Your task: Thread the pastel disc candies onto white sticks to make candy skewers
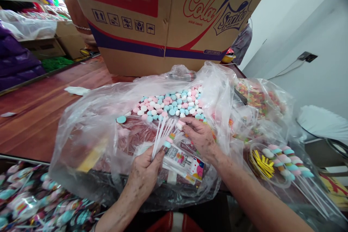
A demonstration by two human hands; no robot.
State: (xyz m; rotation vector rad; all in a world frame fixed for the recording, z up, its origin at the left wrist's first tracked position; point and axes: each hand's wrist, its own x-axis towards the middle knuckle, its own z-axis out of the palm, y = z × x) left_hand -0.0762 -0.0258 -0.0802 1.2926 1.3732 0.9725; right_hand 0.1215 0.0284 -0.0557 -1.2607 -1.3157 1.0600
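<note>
A large cardboard carton [163,18] stands upright at the far side of the worktop [40,108], printed with a red panel, handling symbols and the words "Cola" and "Sprite". A scrap of white paper [77,90] lies on the bare wood to the left. Right of centre, a clear bag of mixed coloured sweets [258,98] rests against the wall side. Nearer, finished marshmallow sticks [285,163] lie beside a bundle of gold twist ties [262,165]. Wrapped sweets [35,203] fill the lower left corner. A wall socket [307,57] with a trailing cable is mounted on the white wall
</note>
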